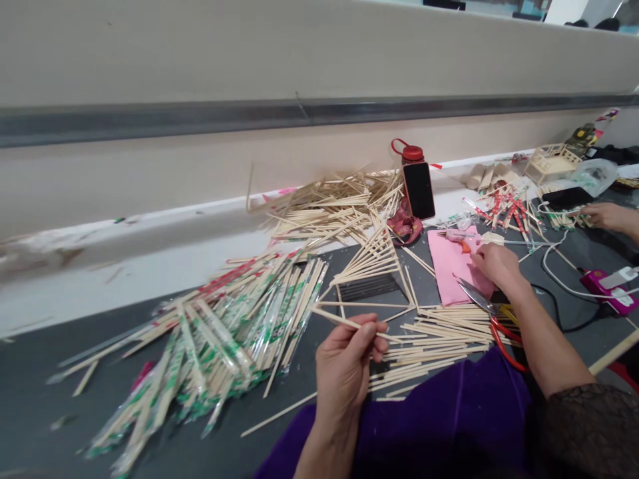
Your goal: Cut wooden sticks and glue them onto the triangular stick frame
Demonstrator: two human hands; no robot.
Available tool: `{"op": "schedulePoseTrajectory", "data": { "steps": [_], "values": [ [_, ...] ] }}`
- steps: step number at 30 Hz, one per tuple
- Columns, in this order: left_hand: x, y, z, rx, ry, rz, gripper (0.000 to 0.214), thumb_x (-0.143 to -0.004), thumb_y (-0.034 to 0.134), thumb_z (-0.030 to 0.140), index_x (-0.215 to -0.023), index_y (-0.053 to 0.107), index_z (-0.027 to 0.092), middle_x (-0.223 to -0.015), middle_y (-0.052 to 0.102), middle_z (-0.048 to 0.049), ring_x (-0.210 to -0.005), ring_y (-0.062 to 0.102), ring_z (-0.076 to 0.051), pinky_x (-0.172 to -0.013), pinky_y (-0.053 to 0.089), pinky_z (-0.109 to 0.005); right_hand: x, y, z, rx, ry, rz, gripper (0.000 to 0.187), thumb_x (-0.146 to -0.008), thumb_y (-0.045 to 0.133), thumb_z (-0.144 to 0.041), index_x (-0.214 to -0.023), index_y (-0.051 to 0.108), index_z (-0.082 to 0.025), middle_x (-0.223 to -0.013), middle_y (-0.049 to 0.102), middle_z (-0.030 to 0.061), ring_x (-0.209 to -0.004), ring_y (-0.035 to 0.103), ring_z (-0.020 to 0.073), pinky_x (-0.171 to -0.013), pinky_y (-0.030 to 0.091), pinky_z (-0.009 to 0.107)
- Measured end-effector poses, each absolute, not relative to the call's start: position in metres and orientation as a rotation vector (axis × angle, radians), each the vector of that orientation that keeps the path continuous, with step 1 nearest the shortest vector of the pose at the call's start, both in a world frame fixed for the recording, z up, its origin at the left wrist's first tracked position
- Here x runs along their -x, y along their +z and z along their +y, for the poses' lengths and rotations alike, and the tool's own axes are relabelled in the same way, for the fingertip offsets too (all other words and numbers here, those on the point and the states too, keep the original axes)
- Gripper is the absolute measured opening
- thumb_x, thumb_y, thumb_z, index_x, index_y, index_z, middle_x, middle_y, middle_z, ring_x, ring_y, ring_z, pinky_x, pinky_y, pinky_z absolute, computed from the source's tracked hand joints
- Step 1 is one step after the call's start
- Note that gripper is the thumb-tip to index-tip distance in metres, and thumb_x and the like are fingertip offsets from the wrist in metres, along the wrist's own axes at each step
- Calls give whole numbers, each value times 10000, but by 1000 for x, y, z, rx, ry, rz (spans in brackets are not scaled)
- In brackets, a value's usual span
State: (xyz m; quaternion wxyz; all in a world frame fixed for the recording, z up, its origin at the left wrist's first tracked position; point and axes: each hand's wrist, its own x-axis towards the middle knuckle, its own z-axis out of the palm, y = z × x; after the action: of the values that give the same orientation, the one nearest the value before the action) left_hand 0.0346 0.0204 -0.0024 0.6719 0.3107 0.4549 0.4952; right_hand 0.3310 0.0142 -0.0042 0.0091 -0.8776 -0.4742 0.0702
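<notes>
My left hand (347,359) pinches a thin wooden chopstick (344,320) between thumb and fingers. Its far end meets a corner of a light frame of joined sticks (367,305), though whether they are fixed together I cannot tell. My right hand (496,266) is closed at the handle of a pink glue gun (459,236) with an orange trigger, which lies over a pink sheet (446,269); the grip is partly hidden. Red-handled scissors (486,306) rest below that hand. Loose chopsticks (434,332) lie in rows between my hands.
Wrapped chopsticks (219,346) cover the left of the table. A pile of bare sticks (344,206) lies by the wall, beside a phone (419,191) leaning on a red-lidded bottle (412,154). At right are a purple power strip (606,289) and another person's hand (612,218).
</notes>
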Motion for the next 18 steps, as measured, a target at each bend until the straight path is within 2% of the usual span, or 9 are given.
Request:
{"op": "schedulePoseTrajectory", "data": {
  "steps": [4,6,8,12,18],
  "values": [
    [-35,-3,20,-663,1111,1013,265,-470,839,241,-675,701,144,-548,697,-29,-373,556,-95,-330,403,-154,-340,-6,27,2759,304,-1346,467,-827,551,-475,-1142,671,-152,-1102,716,160,-1016,662,310,-737,471,342],
    [-34,-3,20,-658,1108,1009,265,-468,844,239,-674,706,144,-549,699,-32,-373,559,-98,-331,404,-154,-343,-11,34,2760,336,-1292,490,-765,612,-432,-1147,671,-131,-1124,705,182,-1021,657,324,-725,463,340],
    [-34,-3,18,-666,1104,1005,260,-468,844,234,-670,709,143,-547,700,-34,-374,563,-102,-331,405,-156,-346,-14,38,2743,378,-1249,426,-730,625,-366,-1078,704,-133,-1085,716,178,-980,668,308,-697,450,322],
    [-33,-3,15,-704,1087,1002,235,-480,837,218,-664,714,137,-555,704,-44,-384,580,-115,-341,416,-165,-356,-11,33,2656,430,-1155,324,-726,585,-429,-821,735,-158,-833,733,117,-778,671,247,-598,409,285],
    [-36,-2,12,-746,1066,998,197,-507,819,199,-663,716,139,-558,706,-38,-389,587,-116,-351,423,-169,-363,-3,17,2401,328,-1062,252,-710,549,-385,-786,691,-192,-654,678,19,-648,597,190,-559,366,258]
  ]
}}
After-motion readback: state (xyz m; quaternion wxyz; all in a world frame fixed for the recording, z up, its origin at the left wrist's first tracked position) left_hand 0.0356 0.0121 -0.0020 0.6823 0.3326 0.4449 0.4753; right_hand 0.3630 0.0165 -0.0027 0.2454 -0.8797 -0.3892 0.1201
